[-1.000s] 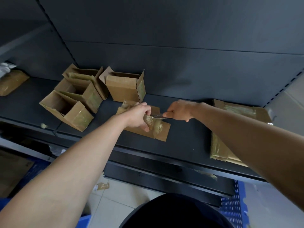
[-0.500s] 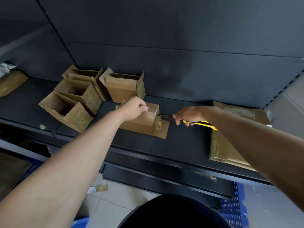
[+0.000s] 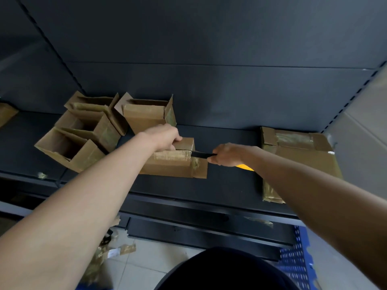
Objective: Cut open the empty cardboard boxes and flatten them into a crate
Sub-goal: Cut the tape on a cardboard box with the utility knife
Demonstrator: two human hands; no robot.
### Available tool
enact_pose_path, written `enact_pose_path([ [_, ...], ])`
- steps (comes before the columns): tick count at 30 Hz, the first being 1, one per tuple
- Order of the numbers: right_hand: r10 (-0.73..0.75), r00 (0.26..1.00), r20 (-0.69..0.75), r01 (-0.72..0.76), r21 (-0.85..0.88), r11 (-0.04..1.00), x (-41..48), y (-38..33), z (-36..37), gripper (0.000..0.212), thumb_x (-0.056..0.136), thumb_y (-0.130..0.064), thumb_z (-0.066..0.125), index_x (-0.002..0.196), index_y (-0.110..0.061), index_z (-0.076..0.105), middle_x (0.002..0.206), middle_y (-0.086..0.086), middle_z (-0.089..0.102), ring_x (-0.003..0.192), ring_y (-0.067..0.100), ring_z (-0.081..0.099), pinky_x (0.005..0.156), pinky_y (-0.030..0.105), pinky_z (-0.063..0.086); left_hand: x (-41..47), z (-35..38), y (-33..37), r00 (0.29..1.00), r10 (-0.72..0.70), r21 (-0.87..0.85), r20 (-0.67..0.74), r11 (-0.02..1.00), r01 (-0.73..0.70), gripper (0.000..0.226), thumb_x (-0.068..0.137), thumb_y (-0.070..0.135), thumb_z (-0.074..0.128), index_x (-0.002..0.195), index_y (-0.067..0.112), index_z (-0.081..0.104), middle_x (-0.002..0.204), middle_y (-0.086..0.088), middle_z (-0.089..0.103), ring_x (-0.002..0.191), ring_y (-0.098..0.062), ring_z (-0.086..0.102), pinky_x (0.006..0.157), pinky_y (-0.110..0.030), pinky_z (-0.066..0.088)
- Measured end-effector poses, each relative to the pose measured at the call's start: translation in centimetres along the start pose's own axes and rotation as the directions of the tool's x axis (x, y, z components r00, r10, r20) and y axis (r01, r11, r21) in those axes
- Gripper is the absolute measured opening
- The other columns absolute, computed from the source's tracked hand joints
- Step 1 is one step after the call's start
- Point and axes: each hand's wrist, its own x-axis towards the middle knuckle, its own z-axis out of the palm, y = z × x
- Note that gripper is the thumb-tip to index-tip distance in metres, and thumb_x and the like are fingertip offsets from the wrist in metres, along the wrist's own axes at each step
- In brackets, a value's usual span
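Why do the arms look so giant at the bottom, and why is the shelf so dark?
Head view: the wide-angle lens stretches whatever sits near the corners, so they balloon there, while the left hand and right hand look small. Head view again: the shelf is dark and dimly lit, only the tape on the box gleams faintly, and the knife looks slightly soft.

taped box (image 3: 171,164) fills the gap between left hand (image 3: 165,137) and right hand (image 3: 227,154) fingers (image 3: 212,160); bare shelf (image 3: 230,185) nearside is free; open boxes (image 3: 83,141) crowd left, flattened cardboard (image 3: 299,160) right.
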Motion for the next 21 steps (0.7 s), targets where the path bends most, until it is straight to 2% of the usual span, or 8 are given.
enact_pose_path([
  [3,-0.007,0.998,0.062,0.003,0.06,0.998,0.1,-0.7,-0.1,0.042,0.098,-0.047,0.035,0.078,-0.015,0.055,0.077,0.001,0.053,0.07,0.019,0.049,0.064,0.03,0.037,0.1,0.2,0.3,0.999,0.025,0.054,-0.021,0.998,-0.024,0.046,0.091,0.015,0.059,0.137,0.015,0.049,0.13,-0.014,0.054,0.118,-0.031,0.05,0.094,-0.039,0.045],
  [7,-0.005,0.997,0.083,-0.011,0.2,0.98,0.5,-2.0,0.3,0.046,0.098,-0.046,0.038,0.071,-0.012,0.054,0.062,0.002,0.051,0.056,0.017,0.047,0.064,0.031,0.04,-0.2,0.0,0.2,0.999,0.034,0.012,-0.014,0.999,-0.033,0.036,0.09,0.016,0.06,0.126,0.015,0.057,0.115,-0.009,0.061,0.102,-0.026,0.057,0.082,-0.04,0.051],
  [11,0.023,0.995,0.096,-0.053,0.323,0.945,1.0,-3.2,0.8,0.047,0.097,-0.048,0.039,0.076,-0.009,0.053,0.064,0.005,0.05,0.058,0.019,0.048,0.063,0.032,0.043,-0.7,0.0,-0.1,0.999,0.018,-0.021,-0.03,1.0,-0.019,0.034,0.089,0.015,0.06,0.123,0.013,0.059,0.108,-0.009,0.061,0.086,-0.022,0.059,0.064,-0.034,0.049],
  [12,0.031,0.991,0.129,-0.079,0.388,0.918,1.0,-2.9,0.8,0.043,0.096,-0.048,0.041,0.079,-0.011,0.054,0.064,0.005,0.05,0.055,0.019,0.047,0.059,0.031,0.044,-0.7,0.0,-0.1,0.999,0.017,-0.035,-0.035,0.999,-0.018,0.033,0.089,0.014,0.06,0.123,0.013,0.059,0.108,-0.009,0.061,0.083,-0.021,0.059,0.063,-0.034,0.049],
  [14,0.051,0.986,0.156,-0.116,0.439,0.891,0.6,-2.0,0.4,0.038,0.095,-0.048,0.043,0.088,-0.013,0.055,0.063,0.005,0.049,0.052,0.018,0.046,0.054,0.028,0.043,-0.9,0.0,-0.1,0.999,0.013,-0.074,-0.032,0.997,-0.016,0.032,0.089,0.014,0.06,0.121,0.013,0.06,0.109,-0.01,0.061,0.087,-0.022,0.06,0.07,-0.038,0.053],
  [15,0.077,0.991,0.111,-0.116,0.414,0.903,0.4,-1.4,0.3,0.038,0.096,-0.048,0.041,0.092,-0.013,0.056,0.065,0.005,0.049,0.055,0.019,0.047,0.056,0.028,0.043,-0.9,-0.1,-0.1,0.999,0.014,-0.089,-0.032,0.996,-0.017,0.031,0.089,0.013,0.06,0.12,0.013,0.061,0.109,-0.009,0.062,0.086,-0.022,0.06,0.07,-0.038,0.053],
  [18,0.193,0.975,-0.107,-0.152,0.31,0.938,0.6,0.2,0.3,0.045,0.098,-0.048,0.032,0.115,-0.013,0.053,0.08,0.005,0.05,0.073,0.021,0.05,0.065,0.029,0.038,-1.1,-0.5,-0.1,0.999,0.02,-0.106,-0.032,0.994,-0.024,0.032,0.089,0.012,0.059,0.12,0.017,0.061,0.1,-0.001,0.061,0.073,-0.013,0.058,0.054,-0.026,0.044],
  [21,0.246,0.957,-0.155,-0.181,0.344,0.921,1.3,0.1,0.8,0.055,0.094,-0.051,0.04,0.122,-0.007,0.053,0.09,0.006,0.056,0.075,0.02,0.054,0.062,0.028,0.039,-1.1,-0.8,0.3,0.999,0.02,-0.126,-0.04,0.992,-0.025,0.031,0.089,0.003,0.052,0.112,0.019,0.065,0.092,0.002,0.059,0.067,-0.009,0.054,0.049,-0.021,0.036],
])
